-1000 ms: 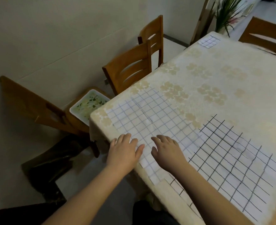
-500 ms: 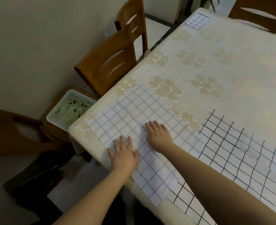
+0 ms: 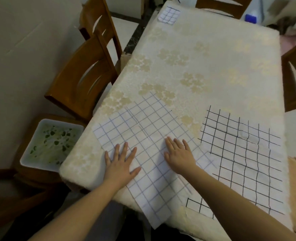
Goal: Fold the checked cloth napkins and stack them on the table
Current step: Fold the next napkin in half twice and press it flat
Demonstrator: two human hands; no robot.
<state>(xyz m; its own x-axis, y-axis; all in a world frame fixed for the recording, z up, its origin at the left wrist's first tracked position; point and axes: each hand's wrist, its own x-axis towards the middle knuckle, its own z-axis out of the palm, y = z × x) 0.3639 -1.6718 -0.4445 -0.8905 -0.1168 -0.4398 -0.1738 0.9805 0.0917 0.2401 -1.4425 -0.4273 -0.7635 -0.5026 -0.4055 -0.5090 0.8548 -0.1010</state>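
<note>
- Head view: the left hand (image 3: 120,164) lies flat on the pale-lined napkin (image 3: 147,140) at lower centre of the frame, fingers straight and spread wide, holding nothing
- The right hand (image 3: 178,153) lies flat on the same napkin just right of centre, fingers straight and close together, gripping nothing
- Against the frame one second ago, both hands have gone from loosely curled to flat, and they now sit further apart on the cloth
- The pale-lined napkin lies spread open on the table (image 3: 213,58) near its lower-left corner, one corner hanging over the near edge at the bottom of the frame; it appears smoother than before
- A dark-lined napkin (image 3: 244,162) lies open at lower right, its left edge under or against the pale one; which lies on top I cannot tell
- A small folded napkin (image 3: 169,14) sits at the table's far corner, top centre
- A white tray (image 3: 51,143) with green bits rests on a seat at lower left
- Wooden chairs (image 3: 84,75) stand at left
</note>
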